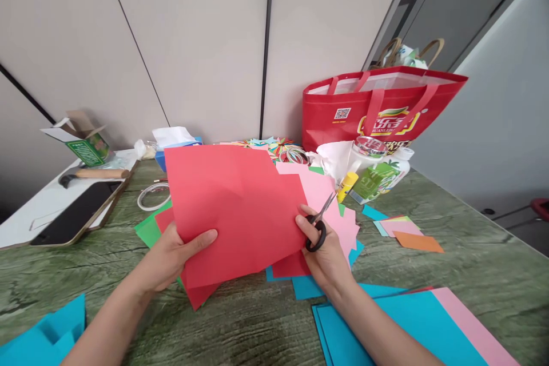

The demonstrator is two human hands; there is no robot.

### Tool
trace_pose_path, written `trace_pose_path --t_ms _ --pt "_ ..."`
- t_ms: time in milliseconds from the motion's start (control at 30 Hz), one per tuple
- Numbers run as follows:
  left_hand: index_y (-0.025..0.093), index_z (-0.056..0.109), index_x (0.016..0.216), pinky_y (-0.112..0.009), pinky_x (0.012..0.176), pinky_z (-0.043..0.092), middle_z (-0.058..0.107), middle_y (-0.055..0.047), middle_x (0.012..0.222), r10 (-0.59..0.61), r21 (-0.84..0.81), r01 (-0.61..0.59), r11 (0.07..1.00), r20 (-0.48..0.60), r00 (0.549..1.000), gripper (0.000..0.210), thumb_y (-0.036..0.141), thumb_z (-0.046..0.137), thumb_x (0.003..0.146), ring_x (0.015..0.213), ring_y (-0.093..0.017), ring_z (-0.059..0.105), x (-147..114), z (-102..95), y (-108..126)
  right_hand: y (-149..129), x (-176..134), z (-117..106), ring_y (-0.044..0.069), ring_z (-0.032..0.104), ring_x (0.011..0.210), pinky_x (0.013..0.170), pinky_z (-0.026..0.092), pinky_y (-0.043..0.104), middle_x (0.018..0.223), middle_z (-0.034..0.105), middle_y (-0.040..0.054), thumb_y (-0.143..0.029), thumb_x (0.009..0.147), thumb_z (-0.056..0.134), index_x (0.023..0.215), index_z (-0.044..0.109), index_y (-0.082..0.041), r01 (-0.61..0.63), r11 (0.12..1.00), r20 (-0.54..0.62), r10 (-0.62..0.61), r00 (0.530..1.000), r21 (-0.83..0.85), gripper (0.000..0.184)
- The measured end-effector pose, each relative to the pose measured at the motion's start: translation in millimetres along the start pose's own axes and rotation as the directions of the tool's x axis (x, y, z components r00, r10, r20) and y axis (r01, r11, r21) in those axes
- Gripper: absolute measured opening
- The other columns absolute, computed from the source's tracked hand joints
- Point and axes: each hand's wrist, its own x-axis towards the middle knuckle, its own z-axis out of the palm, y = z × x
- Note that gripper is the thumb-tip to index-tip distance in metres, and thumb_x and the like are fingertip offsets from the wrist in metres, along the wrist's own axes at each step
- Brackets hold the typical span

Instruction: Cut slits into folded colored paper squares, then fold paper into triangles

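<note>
Fairly bright, soft indoor light, with wide-angle stretch toward the edges.
Pale grey-beige wall panels dim toward the lower left, and their dark seams slant outward; a soft shadow borders the red shopping bag, which is drawn out sideways. The matte red paper sheet looks evenly lit and reasonably sharp, while small print on the green-and-white cardboard box is too soft to read.

The head view looks forward and down from close above the table.
</note>
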Motion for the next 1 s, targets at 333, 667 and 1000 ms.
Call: trace_pose_path --t_ms 333,667,1000 --pt "0.019 0.065 0.088 -0.031 0.064 0.057 0.074 -0.004 0.089 -0.010 -0.037 0.008 0.999 -0.046 0.999 0.024 0.028 0.072 0.066 0.076 -0.023 0.068 5 0.1 0 -1 -2 -1 0.008 0.056 0.063 0.058 0.045 0.018 0.068 0.061 -0.0042 -0.024 0.056 0.079 0.087 0.062 -0.019 0.259 0.940 -0.077 -0.282 0.956 -0.222 0.036" --pt "0.016 0.070 0.068 -0.023 0.055 0.057 0.073 0.004 0.064 0.195 -0.081 -0.288 0.954 -0.561 0.804 0.022 0.023 0.080 0.051 0.053 -0.013 0.064 11 -3.7 6 8 -27 7 0.013 0.059 0.058 0.058 0.046 0.025 0.062 0.063 -0.0024 -0.028 0.066 0.073 0.102 0.055 -0.019 0.163 0.938 0.395 -0.032 0.918 -0.305 0.041" --pt "0.016 0.071 0.065 -0.018 0.048 0.053 0.073 0.002 0.069 0.359 0.098 -0.393 0.914 -0.646 0.674 0.016 0.024 0.078 0.053 0.056 -0.011 0.061 4 4.9 0 18 -52 6 0.015 0.060 0.079 0.072 0.045 0.030 0.084 0.063 0.0035 -0.025 0.062 0.076 0.108 0.053 -0.019 -0.178 0.898 0.685 0.425 0.592 -0.403 0.052"
